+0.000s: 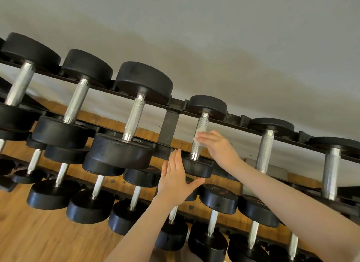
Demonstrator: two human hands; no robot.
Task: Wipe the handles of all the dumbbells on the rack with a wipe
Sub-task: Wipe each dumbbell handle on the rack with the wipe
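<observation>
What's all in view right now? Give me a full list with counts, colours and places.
Top-row dumbbells: six, black ends, silver handles, on the upper rail.
Lower dumbbells: many, black with silver handles, on the rows below; exact count unclear.
Rack: one, black metal, slanting across the view.
Wipe: one, white, against the fourth top-row handle.
Floor: light brown wood, lower left.
Wall: pale grey, behind the rack.
Left hand: fingers straight, resting on the near end of that fourth dumbbell.
Right hand: holds the wipe on the handle.
</observation>
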